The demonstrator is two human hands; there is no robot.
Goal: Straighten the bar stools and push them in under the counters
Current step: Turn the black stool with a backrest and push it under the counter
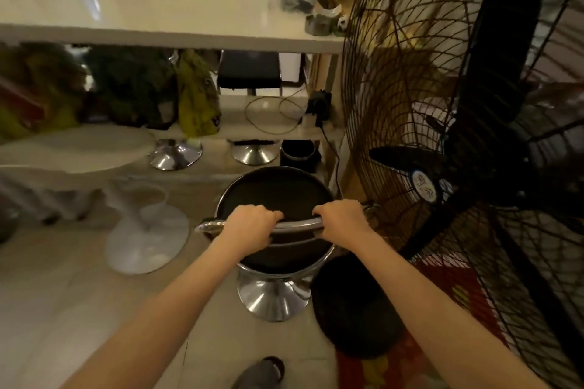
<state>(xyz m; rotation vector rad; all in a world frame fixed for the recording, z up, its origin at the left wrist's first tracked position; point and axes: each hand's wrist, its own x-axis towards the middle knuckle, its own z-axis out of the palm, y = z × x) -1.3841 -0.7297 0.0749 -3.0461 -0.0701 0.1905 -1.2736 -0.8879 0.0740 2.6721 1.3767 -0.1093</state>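
A black round bar stool (271, 193) with a chrome back rail and a chrome trumpet base (273, 297) stands on the floor in front of the white counter (158, 28), outside its edge. My left hand (249, 224) and my right hand (339, 219) both grip the chrome back rail, left and right of its middle. Beyond the counter, two more chrome stool bases (175, 153) (254, 151) show under a lower shelf, with a black square seat (249, 71) above the right one.
A large black floor fan (458, 142) stands close on the right, its round base (354, 306) beside the stool. A white round pedestal table (76, 148) stands at the left. Bags fill the shelf under the counter. A black cable hangs near the fan.
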